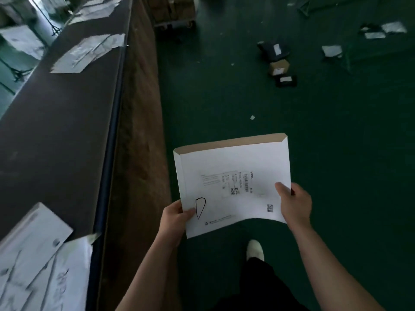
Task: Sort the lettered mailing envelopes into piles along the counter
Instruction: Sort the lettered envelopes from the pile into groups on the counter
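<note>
Nearest the camera at the lower left, a pile (pixel 42 263) of white envelopes rests on the dark counter (pixel 56 135), and two more piles (pixel 87 53) sit farther along it, well apart from each other. To the right of the counter, over the green floor (pixel 224 97), the person holds one envelope (pixel 233 182) flat in front of the body, clear of the counter. The left hand (pixel 175 216) has its grip closed on the lower left corner, thumb on top just beside a handwritten letter D (pixel 200 208). The right hand (pixel 294 203) pinches the right edge, thumb on the face. The near edge bows upward slightly between the two grips. A white shoe (pixel 254 250) shows below the envelope, and small parcels (pixel 278 63) lie scattered on the floor at the upper right. The step in hand looks like carrying the D envelope to its pile. To do it well, the person should keep the letter in sight, match it against a pile before letting go, and lay the envelope flat and square on top so that the piles stay apart.
</note>
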